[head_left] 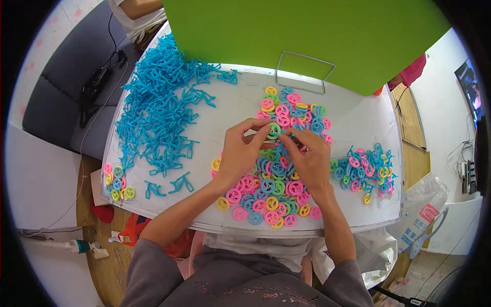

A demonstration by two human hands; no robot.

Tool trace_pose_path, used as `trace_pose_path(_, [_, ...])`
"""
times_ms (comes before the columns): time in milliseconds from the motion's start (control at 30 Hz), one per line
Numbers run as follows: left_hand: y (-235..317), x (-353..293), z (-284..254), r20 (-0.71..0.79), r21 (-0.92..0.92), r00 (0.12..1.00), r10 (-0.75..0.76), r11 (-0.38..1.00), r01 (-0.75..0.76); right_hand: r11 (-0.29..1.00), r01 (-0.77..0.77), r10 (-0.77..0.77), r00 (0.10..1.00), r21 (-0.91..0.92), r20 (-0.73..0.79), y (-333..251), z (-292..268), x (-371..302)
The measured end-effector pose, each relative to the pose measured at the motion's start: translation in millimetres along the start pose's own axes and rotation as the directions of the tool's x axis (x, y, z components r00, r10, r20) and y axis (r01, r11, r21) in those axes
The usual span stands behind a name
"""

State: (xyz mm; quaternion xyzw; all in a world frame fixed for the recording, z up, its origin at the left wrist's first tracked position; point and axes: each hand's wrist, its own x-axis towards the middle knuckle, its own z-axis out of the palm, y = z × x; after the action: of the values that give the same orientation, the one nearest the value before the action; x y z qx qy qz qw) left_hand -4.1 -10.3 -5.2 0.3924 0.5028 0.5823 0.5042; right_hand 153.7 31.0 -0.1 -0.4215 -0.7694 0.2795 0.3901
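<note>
Above the middle of the table, my left hand (239, 153) pinches a small green plastic spoked wheel (274, 131) between thumb and fingers. Close against it, my right hand (311, 157) has its fingers closed on a blue plastic piece, mostly hidden by the fingertips. Under and around both hands lies a heap of pink, blue, green and yellow wheels (268, 185). To the left spreads a large pile of blue plastic frame pieces (158, 107). On the right sits a smaller pile of blue pieces with coloured wheels on or among them (365, 171).
A tall green panel (307, 36) stands at the table's far side, with a bent metal wire frame (305, 71) before it. A few wheels (116, 182) lie at the left corner. Plastic bags (422, 210) stand beside the right edge. Another person's arm (140, 7) shows at upper left.
</note>
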Motion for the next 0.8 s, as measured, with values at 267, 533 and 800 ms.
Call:
trace_pose_path(267, [-7, -2, 4, -0.025, -0.112, 0.998, 0.063, 0.992, -0.065, 0.998, -0.034, 0.037, 0.997, 0.059, -0.065, -2, 7, -3])
trace_pose_path(533, [-16, -2, 2, -0.037, -0.116, 0.996, 0.080, 0.990, -0.083, 0.990, -0.046, 0.061, 0.992, 0.135, -0.110, 2, 12, -6])
trace_pose_path(800, [-10, -4, 1, -0.033, 0.025, 0.993, 0.118, 0.993, -0.117, 0.997, -0.025, 0.034, 0.991, 0.072, -0.126, -2, 11, -6])
